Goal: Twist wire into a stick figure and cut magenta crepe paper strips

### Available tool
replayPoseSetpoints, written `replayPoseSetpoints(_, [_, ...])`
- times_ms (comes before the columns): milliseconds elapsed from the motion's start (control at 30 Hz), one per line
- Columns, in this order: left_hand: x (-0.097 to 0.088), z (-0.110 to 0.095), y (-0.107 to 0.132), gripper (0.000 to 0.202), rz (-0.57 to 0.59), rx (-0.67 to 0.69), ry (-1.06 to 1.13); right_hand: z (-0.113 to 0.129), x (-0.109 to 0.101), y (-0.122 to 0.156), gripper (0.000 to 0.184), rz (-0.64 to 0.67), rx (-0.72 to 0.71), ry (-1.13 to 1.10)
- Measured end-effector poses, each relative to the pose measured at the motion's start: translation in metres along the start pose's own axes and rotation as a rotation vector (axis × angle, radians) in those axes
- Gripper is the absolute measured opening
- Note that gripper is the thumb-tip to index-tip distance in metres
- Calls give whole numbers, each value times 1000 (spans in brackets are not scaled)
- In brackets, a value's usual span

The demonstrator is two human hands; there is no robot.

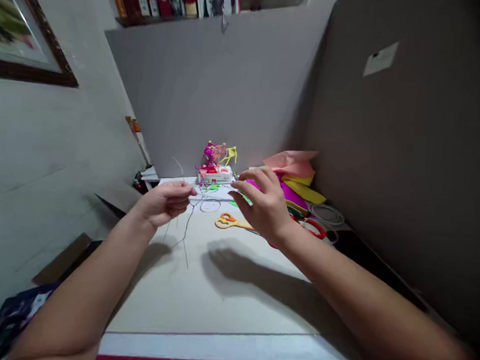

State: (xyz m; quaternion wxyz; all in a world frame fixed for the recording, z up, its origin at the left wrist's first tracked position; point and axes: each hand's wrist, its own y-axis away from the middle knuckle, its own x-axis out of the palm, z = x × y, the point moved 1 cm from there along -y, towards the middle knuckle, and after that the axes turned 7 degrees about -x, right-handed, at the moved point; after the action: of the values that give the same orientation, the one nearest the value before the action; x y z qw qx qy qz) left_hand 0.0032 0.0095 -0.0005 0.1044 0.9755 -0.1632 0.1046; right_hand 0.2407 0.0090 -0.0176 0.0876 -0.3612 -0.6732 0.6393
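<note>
Two bare hands hung over the far end of the pale tabletop (210, 301) in the head view. The left hand (162, 203) had its fingers (185, 194) drawn together, apparently pinching a thin dark wire (186, 228), though the wire was too fine to be sure of the grip. The wire rose past the fingertips and also trailed down toward the tabletop. The right hand (263, 201) was well apart, its fingers (244, 176) spread and curved around nothing, just above a white sheet (218, 192) that carried a wire loop (210, 206). Orange-handled scissors (229, 221) lay on the near side of the sheet. Farther off, pink and yellow wire figures (214, 155) stood on a white box (215, 175). To the right lay magenta paper (292, 197) and a coil of white cable (327, 214). Wire this fine handled best when pinched close to the working end, with the free hand steadying its length.
</note>
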Motion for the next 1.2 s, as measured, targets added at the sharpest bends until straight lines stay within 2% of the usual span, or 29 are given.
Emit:
replayPoseSetpoints(100, [1, 1, 1, 18, -4, 19, -21, 0, 5, 3, 13, 0, 8, -52])
replayPoseSetpoints(200, [2, 2, 2, 19, -40, 83, -88, 2, 6, 1, 14, -3, 129, -217])
replayPoseSetpoints(267, [3, 2, 3, 20, -77, 144, -155, 4, 6, -2, 11, 7, 308, -400])
replayPoseSetpoints(333, [4, 2, 3, 20, -114, 205, -220, 3, 5, -4, 5, 45, 561, -652])
replayPoseSetpoints(433, [7, 3, 2, 20, -166, 256, -279, 0, 6, -2, 10, 170, 921, -1101])
replayPoseSetpoints(533, [10, 3, 2, 20, -176, 245, -283, -2, 8, 1, 19, 294, 1128, -1524])
replayPoseSetpoints(600, [11, 2, 2, 21, -152, 226, -258, -2, 8, 2, 23, 331, 1175, -1723])
replayPoseSetpoints(667, [11, 1, 3, 20, -129, 203, -219, -1, 7, 1, 22, 322, 1149, -1781])
replayPoseSetpoints(733, [10, -1, 3, 19, -122, 176, -172, 0, 6, -1, 17, 263, 1056, -1660])
replayPoseSetpoints(800, [7, -1, 2, 18, -126, 152, -122, 0, 4, -2, 12, 186, 870, -1383])
replayPoseSetpoints(933, [3, 0, -1, 18, -121, 131, -69, -1, 0, 0, 20, 105, 304, -654])
replayPoseSetpoints(1000, [2, 1, -2, 18, -125, 137, -83, -1, 1, 3, 18, 68, 116, -377])
replayPoseSetpoints(1100, [4, 2, -2, 18, -147, 161, -122, 1, 4, 7, 13, 30, 19, -217])
replayPoseSetpoints(1200, [5, 4, -2, 20, -164, 178, -151, 5, 5, 7, 11, -6, 103, -303])
